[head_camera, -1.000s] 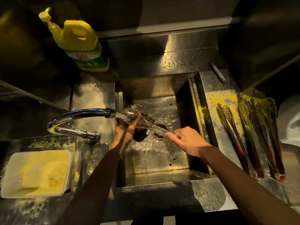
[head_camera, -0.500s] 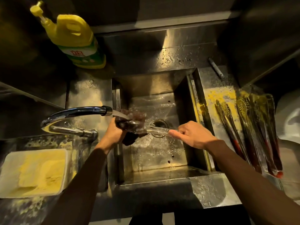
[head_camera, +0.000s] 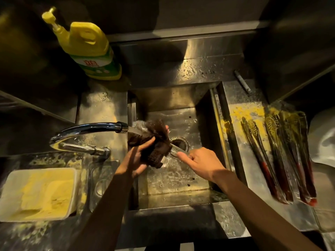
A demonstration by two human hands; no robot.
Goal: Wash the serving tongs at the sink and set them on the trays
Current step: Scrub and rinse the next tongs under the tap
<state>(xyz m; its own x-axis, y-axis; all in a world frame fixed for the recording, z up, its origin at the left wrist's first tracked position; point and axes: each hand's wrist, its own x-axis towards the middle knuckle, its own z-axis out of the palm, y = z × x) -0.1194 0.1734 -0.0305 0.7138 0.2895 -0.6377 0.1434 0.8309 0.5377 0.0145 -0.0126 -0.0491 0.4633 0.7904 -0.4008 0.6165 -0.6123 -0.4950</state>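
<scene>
Tongs (head_camera: 175, 149) over the sink (head_camera: 174, 180) basin: metal, silvery, wet, only a short stretch visible between the two hands above the drain (head_camera: 179, 143); rest is hidden by a dark brown scrub pad (head_camera: 154, 142) wrapped over the far end. Left hand (head_camera: 135, 162) closed around the scrub pad, thumb across its front, fingers behind, pad bunched around the tongs. Right hand (head_camera: 201, 163) pinches the near end of the tongs, index finger extended along the metal, other fingers curled; exact grip underneath can't be told. Chrome faucet (head_camera: 87, 130) spout ends just left of the pad, water running onto it and splashing on the basin floor. Right of the sink, a row of other tongs (head_camera: 277, 156) lies side by side on a wet tray (head_camera: 253, 200), slotted heads pointing away, red handle ends toward the person; several look to be inside clear plastic sleeves. Yellow residue on the steel (head_camera: 250, 111) above them. Yellow detergent bottle (head_camera: 88, 48) with pump top stands at back left on the stainless counter (head_camera: 101, 107). White tub (head_camera: 39, 193) with yellow powdery contents sits front left, yellow specks scattered around it. A small grey cylinder (head_camera: 242, 81) lies on the back ledge, right. Lighting dim, warm, walls dark; steel surfaces wet and spotted.
</scene>
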